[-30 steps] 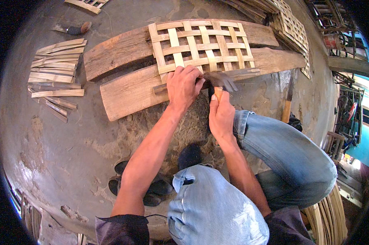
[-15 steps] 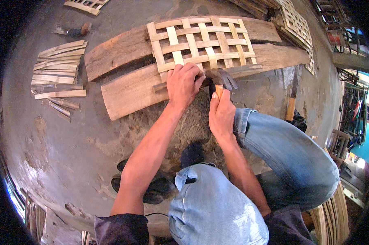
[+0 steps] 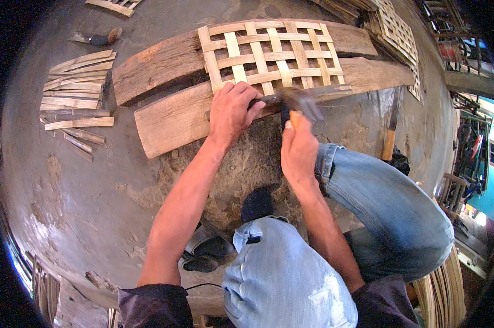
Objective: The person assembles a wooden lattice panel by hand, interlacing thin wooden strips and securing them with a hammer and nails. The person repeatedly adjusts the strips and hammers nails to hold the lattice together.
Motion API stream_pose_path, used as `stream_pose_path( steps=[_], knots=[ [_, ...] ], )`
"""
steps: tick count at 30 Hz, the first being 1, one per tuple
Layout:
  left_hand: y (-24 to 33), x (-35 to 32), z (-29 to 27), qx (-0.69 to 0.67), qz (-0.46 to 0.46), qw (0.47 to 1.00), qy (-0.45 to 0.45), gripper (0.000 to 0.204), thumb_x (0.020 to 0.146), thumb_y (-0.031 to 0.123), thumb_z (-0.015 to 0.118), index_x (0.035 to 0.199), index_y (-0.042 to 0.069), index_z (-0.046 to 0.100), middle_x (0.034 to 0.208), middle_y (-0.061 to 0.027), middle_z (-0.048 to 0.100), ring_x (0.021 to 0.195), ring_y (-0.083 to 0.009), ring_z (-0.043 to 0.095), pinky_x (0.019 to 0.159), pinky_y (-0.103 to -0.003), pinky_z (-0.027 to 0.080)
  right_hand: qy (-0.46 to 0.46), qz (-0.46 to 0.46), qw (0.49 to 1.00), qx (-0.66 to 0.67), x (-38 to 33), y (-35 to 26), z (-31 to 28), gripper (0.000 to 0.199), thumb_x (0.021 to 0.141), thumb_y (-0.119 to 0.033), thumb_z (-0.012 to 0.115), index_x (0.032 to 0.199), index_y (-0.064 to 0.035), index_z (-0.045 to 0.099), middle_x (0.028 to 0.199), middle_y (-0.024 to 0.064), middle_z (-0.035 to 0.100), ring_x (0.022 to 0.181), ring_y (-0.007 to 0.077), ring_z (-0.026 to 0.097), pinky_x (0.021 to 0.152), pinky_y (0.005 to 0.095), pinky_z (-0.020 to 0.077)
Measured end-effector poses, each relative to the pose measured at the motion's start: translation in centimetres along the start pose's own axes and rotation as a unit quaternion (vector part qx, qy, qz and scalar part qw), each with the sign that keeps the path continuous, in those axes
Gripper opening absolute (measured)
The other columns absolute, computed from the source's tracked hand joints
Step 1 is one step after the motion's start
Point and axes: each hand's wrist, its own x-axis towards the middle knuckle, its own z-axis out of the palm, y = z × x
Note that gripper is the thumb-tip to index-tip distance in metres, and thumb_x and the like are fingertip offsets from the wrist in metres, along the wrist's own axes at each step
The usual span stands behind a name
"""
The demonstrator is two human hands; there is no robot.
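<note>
The lattice (image 3: 269, 54) is laid across 2 planks (image 3: 170, 117). Its near edge is pressed by the left hand (image 3: 233, 109), fingers curled. Just right of that, a hammer (image 3: 299, 104) is gripped in the closed right hand (image 3: 299, 147).

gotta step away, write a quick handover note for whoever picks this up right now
Left hand: pressed down on the near edge of the woven strip lattice, holding it on the two wooden planks.
Right hand: gripping a hammer, head blurred just above the lattice's near edge.
Cut strips lie piled on the ground to the left; a wooden-handled tool lies to the right, by the knee.
Done: the lattice is woven, several strips each way.
Left: the near edge looks to be where hammering is in hand; how many joints are fixed cannot be told.
</note>
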Motion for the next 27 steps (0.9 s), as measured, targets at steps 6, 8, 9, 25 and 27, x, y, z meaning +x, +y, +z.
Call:
stream_pose_path(
  steps=[6,8,9,25,27],
  knots=[
    [-0.3,-0.4,-0.2,0.003,0.005,1.0,-0.003,0.02,0.079,0.023,0.078,0.095,0.012,0.072,0.095,-0.0043,0.066,0.09,-0.0289,0.059,0.081,-0.042,0.049,0.007,0.018,1.0,-0.011,-0.4,-0.6,-0.9,0.019,0.101,-0.017,0.053,0.108,0.0,0.049,0.082,0.0321,0.062,0.082,0.0536,0.061,0.065,0.0586,0.0453],
    [-0.4,-0.3,0.0,0.01,0.004,1.0,-0.005,0.018,0.08,0.024,0.077,0.095,0.014,0.072,0.095,-0.0034,0.065,0.092,-0.0278,0.059,0.082,-0.041,0.049,-0.003,0.009,1.0,0.003,-0.4,0.2,0.0,0.019,0.101,-0.017,0.054,0.109,0.0001,0.049,0.085,0.0326,0.061,0.084,0.0538,0.061,0.065,0.0573,0.0452],
    [-0.5,-0.2,0.0,0.019,-0.003,1.0,-0.011,0.017,0.081,0.025,0.076,0.094,0.014,0.072,0.096,-0.0025,0.065,0.093,-0.0266,0.059,0.083,-0.041,0.049,-0.078,0.056,0.995,-0.023,0.3,0.3,0.4,0.021,0.1,-0.016,0.053,0.112,0.001,0.049,0.086,0.0323,0.061,0.085,0.0538,0.061,0.066,0.0563,0.0456],
    [1.5,0.0,1.6,0.042,-0.035,0.997,0.052,0.02,0.076,0.026,0.079,0.089,0.015,0.07,0.092,0.0003,0.065,0.092,-0.0231,0.059,0.079,-0.039,0.045,-0.005,0.025,1.0,-0.008,-1.9,1.8,1.0,0.024,0.102,-0.017,0.052,0.111,0.0048,0.051,0.086,0.0314,0.061,0.082,0.0524,0.061,0.065,0.0551,0.045],
    [1.5,0.0,1.8,0.052,-0.048,0.996,0.047,0.019,0.076,0.026,0.079,0.088,0.015,0.07,0.092,0.0004,0.064,0.091,-0.023,0.058,0.078,-0.039,0.044,-0.008,0.024,1.0,-0.009,-1.8,1.9,1.1,0.023,0.101,-0.017,0.052,0.108,0.0047,0.049,0.082,0.0314,0.061,0.08,0.0526,0.06,0.063,0.0561,0.0444]
  ],
)
